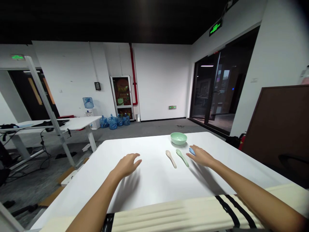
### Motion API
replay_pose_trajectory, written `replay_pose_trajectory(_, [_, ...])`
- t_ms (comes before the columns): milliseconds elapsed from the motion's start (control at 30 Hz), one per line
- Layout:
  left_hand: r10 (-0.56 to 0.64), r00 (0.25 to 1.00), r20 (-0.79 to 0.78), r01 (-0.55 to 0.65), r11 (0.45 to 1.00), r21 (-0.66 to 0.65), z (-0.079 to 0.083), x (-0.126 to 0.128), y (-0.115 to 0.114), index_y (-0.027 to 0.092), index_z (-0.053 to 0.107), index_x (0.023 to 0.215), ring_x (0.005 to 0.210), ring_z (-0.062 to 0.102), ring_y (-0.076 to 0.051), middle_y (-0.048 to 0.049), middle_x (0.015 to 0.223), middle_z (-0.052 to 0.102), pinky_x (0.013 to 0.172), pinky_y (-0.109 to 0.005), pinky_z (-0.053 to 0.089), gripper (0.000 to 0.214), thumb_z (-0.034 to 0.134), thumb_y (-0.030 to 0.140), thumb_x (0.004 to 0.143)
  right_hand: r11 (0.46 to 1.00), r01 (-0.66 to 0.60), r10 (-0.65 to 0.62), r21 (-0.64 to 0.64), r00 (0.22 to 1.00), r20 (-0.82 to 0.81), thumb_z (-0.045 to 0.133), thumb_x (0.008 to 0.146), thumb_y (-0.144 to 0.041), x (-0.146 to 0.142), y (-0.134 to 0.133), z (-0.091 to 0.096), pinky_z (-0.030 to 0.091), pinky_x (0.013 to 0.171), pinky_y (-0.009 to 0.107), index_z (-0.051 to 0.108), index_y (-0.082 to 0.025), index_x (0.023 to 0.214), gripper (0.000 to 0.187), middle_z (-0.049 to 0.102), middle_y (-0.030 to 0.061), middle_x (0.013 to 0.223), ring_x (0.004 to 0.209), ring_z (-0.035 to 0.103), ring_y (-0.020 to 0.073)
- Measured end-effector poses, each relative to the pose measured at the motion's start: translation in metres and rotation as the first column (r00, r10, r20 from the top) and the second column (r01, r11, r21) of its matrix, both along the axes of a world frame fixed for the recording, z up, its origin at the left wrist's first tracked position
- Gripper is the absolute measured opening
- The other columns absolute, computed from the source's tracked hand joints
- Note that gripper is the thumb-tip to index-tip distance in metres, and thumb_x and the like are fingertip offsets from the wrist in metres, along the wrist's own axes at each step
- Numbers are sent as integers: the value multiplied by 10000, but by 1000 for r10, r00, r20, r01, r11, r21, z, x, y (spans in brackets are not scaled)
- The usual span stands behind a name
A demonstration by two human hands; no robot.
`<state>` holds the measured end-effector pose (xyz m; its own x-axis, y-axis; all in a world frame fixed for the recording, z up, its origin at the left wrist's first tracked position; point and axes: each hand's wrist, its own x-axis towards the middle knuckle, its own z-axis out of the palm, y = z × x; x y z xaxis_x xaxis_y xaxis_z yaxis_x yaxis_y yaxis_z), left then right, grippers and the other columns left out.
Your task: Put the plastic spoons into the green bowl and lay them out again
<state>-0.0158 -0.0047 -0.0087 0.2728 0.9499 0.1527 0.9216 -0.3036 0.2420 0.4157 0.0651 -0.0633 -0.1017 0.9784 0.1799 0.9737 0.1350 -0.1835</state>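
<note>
My left hand [127, 165] rests palm down on the white table [149, 190], holding nothing, with its nearest object a beige plastic spoon [171, 159] off to the right. That spoon lies beside a pale green spoon [182, 158], the two slightly apart. My right hand [201, 156] is palm down just right of the green spoon, with its fingertips over a small blue spoon [192, 151], which is partly hidden. Beyond them stands a pale green bowl [178, 138], whose inside I cannot see well.
A striped cream cloth [169, 212] lies along the table's near edge. A white desk with cables [58, 124] stands at the left, blue water jugs [112, 122] by the back wall, a glass door [207, 90] and a brown board [277, 125] at the right.
</note>
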Motion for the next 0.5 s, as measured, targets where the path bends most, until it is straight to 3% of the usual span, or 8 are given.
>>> replay_pose_trajectory(267, [7,1000,3,-7,1000,-12,3,2,-2,236,577,1311,1237,548,-290,-76,1354,607,1005,-393,427,565,362,578,917,1000,-8,8,-11,1000,-27,393,904,-625,-6,-8,9,389,1028,377,455,-149,1423,706,470,170,1458,1337,439,314])
replay_pose_trajectory(500, [12,1000,0,-12,1000,-16,4,0,-4,223,577,1313,1244,542,-302,-89,1350,608,1007,-415,428,557,372,557,916,995,-84,84,-52,996,0,422,913,-559,-36,-5,26,456,845,329,548,-166,1290,560,623,160,1262,1130,589,290])
